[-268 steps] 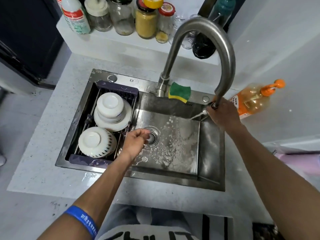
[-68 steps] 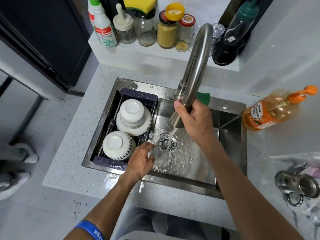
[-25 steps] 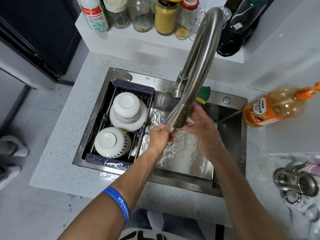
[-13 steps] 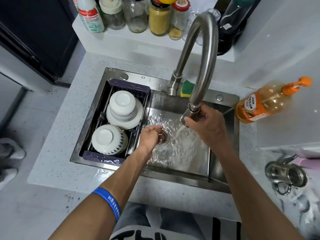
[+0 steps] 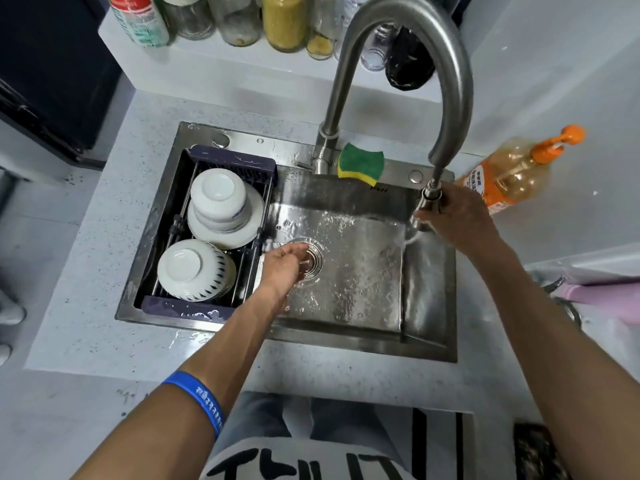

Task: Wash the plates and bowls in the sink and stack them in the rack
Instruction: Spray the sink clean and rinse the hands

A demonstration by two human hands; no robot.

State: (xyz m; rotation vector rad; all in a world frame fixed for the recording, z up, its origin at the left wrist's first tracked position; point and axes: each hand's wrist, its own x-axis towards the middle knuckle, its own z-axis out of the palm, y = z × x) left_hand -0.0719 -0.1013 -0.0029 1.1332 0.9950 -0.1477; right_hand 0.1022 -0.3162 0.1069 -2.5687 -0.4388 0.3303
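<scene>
Two hands are in the sink (image 5: 429, 327), both mine. My right hand (image 5: 460, 220) is curled around the pull-out spray head (image 5: 429, 199) of the tall curved tap (image 5: 453, 98), aiming a thin stream of water at the right side of the basin. My left hand (image 5: 284, 265) reaches down beside the drain (image 5: 313, 259), its fingers loosely bent and holding nothing, touching or just above the wet steel; I cannot tell which. No plates or bowls are left in the basin. They sit upside down in the dark rack (image 5: 207, 308) at the sink's left end: a white bowl (image 5: 220, 195) stacked on a plate (image 5: 256, 223) at the back, and a patterned bowl (image 5: 194, 270) nearer me. I judge the washing and stacking done, and this is the final rinse of the sink itself. The next move likely calls for sweeping the water toward the drain, then seating the spray head back in the tap and shutting it off. A green and yellow sponge (image 5: 362, 162) rests on the back ledge by the tap base. An orange pump bottle (image 5: 512, 174) lies on the worktop (image 5: 86, 271) to the right, its label too blurred to read. Jars (image 5: 284, 22) line the shelf behind. My blue wristband (image 5: 197, 398) carries pale lettering I cannot make out.
</scene>
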